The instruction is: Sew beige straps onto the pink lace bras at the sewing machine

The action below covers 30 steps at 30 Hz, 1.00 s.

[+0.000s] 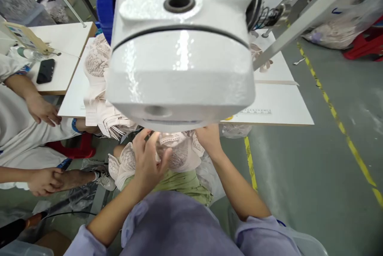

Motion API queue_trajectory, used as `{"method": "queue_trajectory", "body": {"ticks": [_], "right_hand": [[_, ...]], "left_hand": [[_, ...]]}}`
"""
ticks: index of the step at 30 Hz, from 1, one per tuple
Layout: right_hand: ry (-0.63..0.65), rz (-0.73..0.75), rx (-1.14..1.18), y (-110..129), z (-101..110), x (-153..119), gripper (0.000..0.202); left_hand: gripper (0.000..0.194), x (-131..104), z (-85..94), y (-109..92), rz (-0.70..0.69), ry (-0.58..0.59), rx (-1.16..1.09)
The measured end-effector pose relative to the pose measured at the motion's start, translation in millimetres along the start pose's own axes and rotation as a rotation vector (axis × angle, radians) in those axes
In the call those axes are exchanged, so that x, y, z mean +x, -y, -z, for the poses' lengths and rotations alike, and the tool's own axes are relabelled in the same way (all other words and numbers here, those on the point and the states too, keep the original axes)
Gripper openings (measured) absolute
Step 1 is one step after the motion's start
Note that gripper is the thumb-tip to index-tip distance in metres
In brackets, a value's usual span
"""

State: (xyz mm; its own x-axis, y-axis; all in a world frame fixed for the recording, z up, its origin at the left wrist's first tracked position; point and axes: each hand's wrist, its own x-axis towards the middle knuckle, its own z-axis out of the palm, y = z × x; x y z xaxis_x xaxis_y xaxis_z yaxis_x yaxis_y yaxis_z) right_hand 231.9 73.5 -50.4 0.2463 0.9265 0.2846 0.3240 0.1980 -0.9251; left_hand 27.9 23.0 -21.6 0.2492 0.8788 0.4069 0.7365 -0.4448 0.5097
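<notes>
A large white sewing machine head [182, 76] fills the upper middle and hides the needle area. Just below its front edge lies a pale pink lace bra [179, 156], partly over the lap. My left hand [149, 156] rests on the left part of the lace, fingers spread and bent. On the right, my right hand [208, 138] pinches the edge of the bra; its fingertips are partly hidden under the machine. More pale bra pieces [97, 88] are heaped on the white table [281, 104], left of the machine.
At the left sits a person in white, with one hand [43, 110] by the table edge and another [46, 181] on a leg. A black phone [46, 71] lies on the neighbouring table. A slanted metal bar [308, 16] crosses at the upper right. Bagged fabric [338, 28] stands beyond.
</notes>
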Motion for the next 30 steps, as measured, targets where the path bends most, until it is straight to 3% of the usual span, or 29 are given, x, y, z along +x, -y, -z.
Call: {"method": "queue_trajectory", "body": {"ticks": [2, 5, 7, 12, 18, 30], "right_hand": [[-0.027, -0.026, 0.078, -5, 2, -15, 0.024], [0.031, -0.025, 0.134, -8, 3, -34, 0.023], [0.056, 0.007, 0.120, -7, 3, -44, 0.024], [0.096, 0.096, 0.024, -1, 4, -57, 0.031], [0.117, 0.100, -0.031, -7, 3, -67, 0.039], [0.184, 0.047, -0.058, -17, 9, -67, 0.051]], "left_hand": [[0.045, 2, -2.2, 10, 0.140, 0.069, -0.245], [0.041, 7, -6.1, 20, 0.321, 0.258, -0.657], [0.043, 9, -7.9, 23, 0.391, 0.328, -0.788], [0.043, 6, -8.8, 23, 0.462, 0.263, -0.819], [0.039, 2, -5.0, 22, 0.461, 0.173, -0.778], [0.040, 5, 4.2, 15, 0.424, 0.150, -0.721]]}}
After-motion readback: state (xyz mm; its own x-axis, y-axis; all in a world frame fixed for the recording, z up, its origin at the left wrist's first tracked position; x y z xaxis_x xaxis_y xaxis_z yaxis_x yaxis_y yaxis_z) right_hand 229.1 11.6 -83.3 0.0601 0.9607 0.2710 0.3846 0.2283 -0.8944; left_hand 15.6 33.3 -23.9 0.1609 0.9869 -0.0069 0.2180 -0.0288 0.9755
